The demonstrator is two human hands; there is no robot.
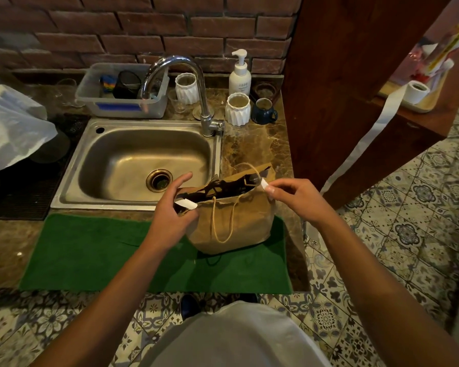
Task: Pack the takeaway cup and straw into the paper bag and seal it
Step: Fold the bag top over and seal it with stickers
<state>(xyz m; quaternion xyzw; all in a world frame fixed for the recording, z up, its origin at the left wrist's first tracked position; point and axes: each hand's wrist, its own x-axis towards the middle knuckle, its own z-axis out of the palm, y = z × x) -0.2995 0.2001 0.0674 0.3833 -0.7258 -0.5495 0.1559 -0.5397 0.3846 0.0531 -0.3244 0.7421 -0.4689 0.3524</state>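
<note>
Brown paper bag stands open on the green mat, contents dark, unclear; left hand and right hand each pinch white sticker pieces.

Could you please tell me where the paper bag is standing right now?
In the head view the paper bag stands on the right end of the green mat, just in front of the sink, between the left hand and right hand.

The bag is matt brown paper, creased, with twine handles; the mat under it is green, fuzzy cloth; the sink and tap are shiny metal; the bench is glossy brown marble; the wall is rough brick; the tub is cloudy plastic.
</note>
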